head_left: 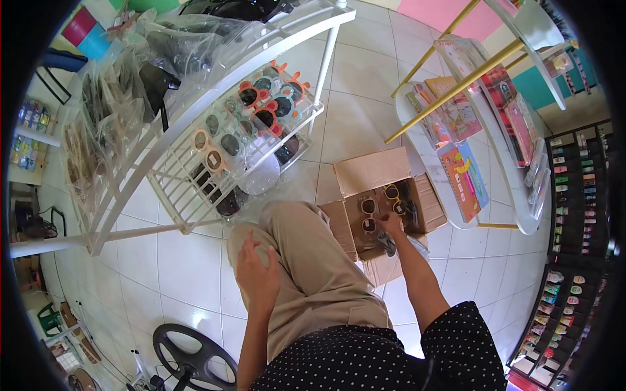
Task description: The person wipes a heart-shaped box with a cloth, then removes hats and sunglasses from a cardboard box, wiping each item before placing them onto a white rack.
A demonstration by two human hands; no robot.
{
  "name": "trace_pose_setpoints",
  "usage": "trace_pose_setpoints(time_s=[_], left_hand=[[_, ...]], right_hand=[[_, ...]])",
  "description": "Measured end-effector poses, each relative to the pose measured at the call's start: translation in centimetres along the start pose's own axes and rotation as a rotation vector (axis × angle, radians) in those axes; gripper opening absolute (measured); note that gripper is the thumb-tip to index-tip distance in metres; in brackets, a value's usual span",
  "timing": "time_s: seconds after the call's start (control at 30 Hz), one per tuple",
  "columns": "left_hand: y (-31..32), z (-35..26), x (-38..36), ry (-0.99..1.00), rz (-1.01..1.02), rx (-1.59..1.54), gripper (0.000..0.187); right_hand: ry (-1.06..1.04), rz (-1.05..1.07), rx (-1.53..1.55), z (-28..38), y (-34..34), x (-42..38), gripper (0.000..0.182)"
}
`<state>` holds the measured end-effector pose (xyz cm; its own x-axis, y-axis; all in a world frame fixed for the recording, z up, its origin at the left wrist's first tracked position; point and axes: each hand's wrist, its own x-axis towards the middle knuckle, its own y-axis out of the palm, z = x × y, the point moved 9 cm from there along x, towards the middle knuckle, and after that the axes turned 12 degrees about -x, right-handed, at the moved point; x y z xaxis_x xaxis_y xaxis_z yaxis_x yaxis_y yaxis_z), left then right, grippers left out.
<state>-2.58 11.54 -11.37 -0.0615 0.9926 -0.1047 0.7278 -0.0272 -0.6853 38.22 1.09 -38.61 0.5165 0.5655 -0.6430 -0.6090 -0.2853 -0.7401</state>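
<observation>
An open cardboard box (355,246) stands on the floor beside my right knee, its flaps spread outward. My right hand (391,223) reaches inside, its fingers pinched at the side of a pair of pink-framed sunglasses (368,207); the fingertips are partly hidden. Yellow-framed sunglasses (392,191) lie further back in the box, and a dark pair in clear plastic (386,244) is below my wrist. My left hand (258,270) is held above my left thigh, fingers apart, with nothing in it.
A white rack (195,111) at the left bears plastic-wrapped goods above and rows of children's sunglasses (266,118) below. To the right, a gold-legged shelf (456,218) holds notebooks (460,186). A black wheel-shaped base (189,355) sits behind me at left; dark display racks (574,195) line the far right.
</observation>
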Motion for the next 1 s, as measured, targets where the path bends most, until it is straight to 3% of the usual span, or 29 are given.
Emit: trace_pose_setpoints(time_s=[0.03, 0.1, 0.23, 0.33, 0.4, 0.53, 0.6, 0.63, 0.7, 0.77, 0.8, 0.83, 0.87, 0.9, 0.93, 0.97, 1.0], left_hand=[[0.5, -0.5, 0.1, -0.007, 0.034, -0.029, 0.047], [1.2, -1.2, 0.1, -0.010, 0.061, -0.057, 0.047], [1.5, -1.7, 0.0, 0.028, 0.094, -0.059, 0.049], [1.6, -1.3, 0.1, 0.031, 0.100, -0.057, 0.048], [1.9, -0.7, -0.1, 0.018, 0.105, -0.057, 0.047], [4.2, -0.5, 0.1, 0.066, 0.160, -0.081, 0.050], [5.9, -1.0, 0.1, 0.110, 0.164, -0.085, 0.051], [7.6, -1.4, 0.0, 0.160, 0.223, -0.180, 0.052], [11.3, -1.2, -0.7, 0.206, 0.266, -0.279, 0.054], [16.3, -1.1, -1.9, -0.002, 0.548, -0.802, 0.038], [16.1, -1.3, -1.6, -0.001, 0.520, -0.799, 0.038], [16.1, -2.4, -1.9, -0.216, 0.689, -0.961, 0.035], [16.5, -3.1, -2.9, -0.438, 0.852, -1.122, 0.033], [16.4, -2.8, -2.6, -0.438, 0.817, -1.124, 0.033], [15.2, -2.8, -1.3, -0.314, 0.643, -1.267, 0.033], [13.2, -2.7, -0.1, -0.181, 0.463, -1.397, 0.033], [12.5, -2.0, 0.3, -0.180, 0.428, -1.396, 0.033]], right_hand=[[0.001, 0.003, -0.005, 0.1, 0.7, -0.2, 0.056], [-0.037, -0.200, -0.160, 1.1, 0.7, -0.2, 0.060], [0.076, -0.092, -0.192, 2.3, 3.1, -0.1, 0.066], [0.143, -0.227, -0.178, 2.1, 2.3, 0.4, 0.062], [0.083, -0.103, -0.128, 2.9, 1.8, 0.7, 0.055], [-0.130, -0.200, -0.166, 5.6, -3.3, -1.9, 0.044], [-0.287, 0.035, 0.124, 7.3, -4.2, -4.6, 0.035], [-0.290, 0.035, 0.117, 8.6, -6.2, -7.2, 0.035], [-0.431, 0.232, 0.496, 14.0, -8.8, -13.8, 0.026], [-0.490, 0.303, 0.550, 16.8, -9.5, -16.8, 0.028], [-0.539, 0.373, 0.612, 18.4, -9.2, -17.8, 0.030], [-0.564, 0.391, 0.604, 19.6, -8.6, -18.4, 0.030], [-0.507, 0.265, 0.630, 19.8, -8.8, -18.3, 0.032], [-0.448, 0.139, 0.655, 20.1, -9.3, -18.2, 0.035], [-0.473, 0.162, 0.648, 21.7, -9.3, -19.1, 0.035], [-0.427, 0.120, 0.878, 22.6, -10.7, -19.9, 0.032], [-0.368, 0.080, 1.104, 22.8, -11.5, -20.4, 0.030]])
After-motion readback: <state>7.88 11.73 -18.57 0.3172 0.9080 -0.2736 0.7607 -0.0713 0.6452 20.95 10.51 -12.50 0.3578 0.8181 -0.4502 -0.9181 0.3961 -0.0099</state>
